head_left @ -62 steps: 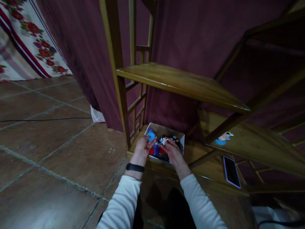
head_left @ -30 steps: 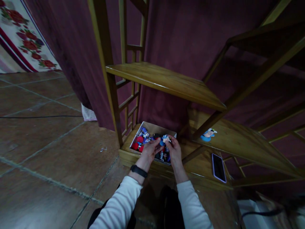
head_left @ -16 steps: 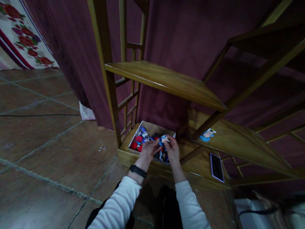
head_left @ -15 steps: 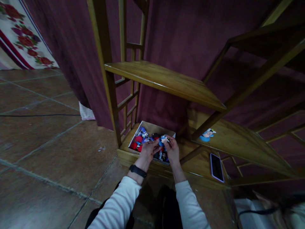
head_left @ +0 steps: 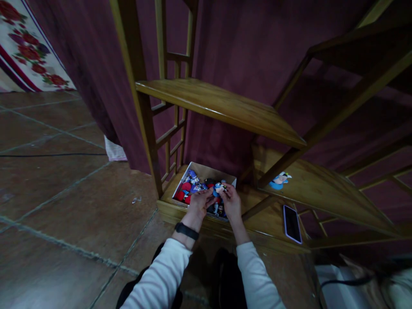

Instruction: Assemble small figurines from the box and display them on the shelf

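Observation:
A shallow cardboard box (head_left: 214, 172) stands on the bottom shelf, filled with several small colourful cartoon figures in red, purple, blue and black. Over its right half, both hands meet around one blue and pale cartoon figure (head_left: 219, 189). My right hand (head_left: 232, 201) pinches this figure from the right side. My left hand (head_left: 200, 204), with a black band on the wrist, has its fingers closed against the figure's left side. The fingertips partly cover the figure, so its full shape is hidden.
The wooden shelf unit (head_left: 222, 103) has a board above the hands and slanting posts to the right. On its lower boards are a similar blue figure (head_left: 279, 181) and a phone (head_left: 292, 224). A purple curtain (head_left: 231, 51) hangs behind; a cable (head_left: 51, 155) crosses the floor.
The view has shifted very slightly. Both hands stay at the same figure above the box, with hardly any movement of the fingers.

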Available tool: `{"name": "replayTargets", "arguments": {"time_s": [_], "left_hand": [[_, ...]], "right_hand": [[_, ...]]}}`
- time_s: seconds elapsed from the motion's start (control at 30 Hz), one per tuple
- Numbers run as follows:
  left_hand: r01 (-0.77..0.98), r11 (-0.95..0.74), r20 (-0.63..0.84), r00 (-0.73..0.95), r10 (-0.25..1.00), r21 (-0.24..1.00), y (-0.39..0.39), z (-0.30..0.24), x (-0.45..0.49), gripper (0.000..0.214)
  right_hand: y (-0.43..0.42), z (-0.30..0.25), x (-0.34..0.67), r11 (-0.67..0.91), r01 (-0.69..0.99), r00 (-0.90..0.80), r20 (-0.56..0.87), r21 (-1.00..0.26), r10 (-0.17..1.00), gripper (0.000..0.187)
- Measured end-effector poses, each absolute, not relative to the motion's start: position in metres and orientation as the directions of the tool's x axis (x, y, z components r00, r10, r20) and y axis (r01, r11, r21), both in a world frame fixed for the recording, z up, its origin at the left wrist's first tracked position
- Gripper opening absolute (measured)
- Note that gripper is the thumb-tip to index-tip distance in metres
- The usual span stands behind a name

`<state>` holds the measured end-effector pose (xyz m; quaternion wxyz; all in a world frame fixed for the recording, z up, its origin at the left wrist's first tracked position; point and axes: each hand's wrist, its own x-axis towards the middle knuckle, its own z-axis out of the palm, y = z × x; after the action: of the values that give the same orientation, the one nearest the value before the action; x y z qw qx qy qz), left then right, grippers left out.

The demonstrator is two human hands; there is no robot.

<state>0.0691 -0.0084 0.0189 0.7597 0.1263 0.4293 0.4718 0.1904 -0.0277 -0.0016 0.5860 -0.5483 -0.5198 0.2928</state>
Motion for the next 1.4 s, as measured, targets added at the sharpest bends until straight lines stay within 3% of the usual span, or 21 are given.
{"name": "replayTargets", "arguments": {"time_s": [0.23, 0.47, 0.73, 0.87, 1.13, 1.4], "left_hand": [[-0.625, 0.474, -0.488, 0.165, 0.857, 0.621, -0.012, 0.021, 0.072, 0.015], [-0.575, 0.503, -0.492, 0.19, 0.849, 0.645, -0.009, 0.021, 0.063, 0.018], [-0.572, 0.523, -0.498, 0.217, 0.84, 0.632, -0.007, 0.019, 0.061, 0.017], [-0.585, 0.456, -0.441, 0.18, 0.879, 0.671, -0.007, 0.019, 0.068, 0.018], [-0.599, 0.338, -0.302, 0.163, 0.939, 0.726, -0.011, 0.021, 0.077, 0.031], [-0.563, 0.227, -0.178, 0.141, 0.974, 0.795, -0.012, 0.026, 0.075, 0.027]], "right_hand": [[-0.028, -0.002, 0.188, 0.198, 0.267, 0.316, 0.28, -0.943, 0.907, 0.032], [-0.03, 0.006, 0.191, 0.182, 0.223, 0.232, 0.233, -0.958, 0.944, 0.03], [-0.036, 0.008, 0.187, 0.217, 0.28, 0.215, 0.281, -0.935, 0.935, 0.029], [-0.033, 0.004, 0.188, 0.236, 0.314, 0.288, 0.329, -0.92, 0.899, 0.028], [-0.029, 0.007, 0.198, 0.197, 0.245, 0.286, 0.265, -0.949, 0.921, 0.027], [-0.035, 0.027, 0.196, 0.268, 0.439, 0.283, 0.415, -0.858, 0.865, 0.017]]}}
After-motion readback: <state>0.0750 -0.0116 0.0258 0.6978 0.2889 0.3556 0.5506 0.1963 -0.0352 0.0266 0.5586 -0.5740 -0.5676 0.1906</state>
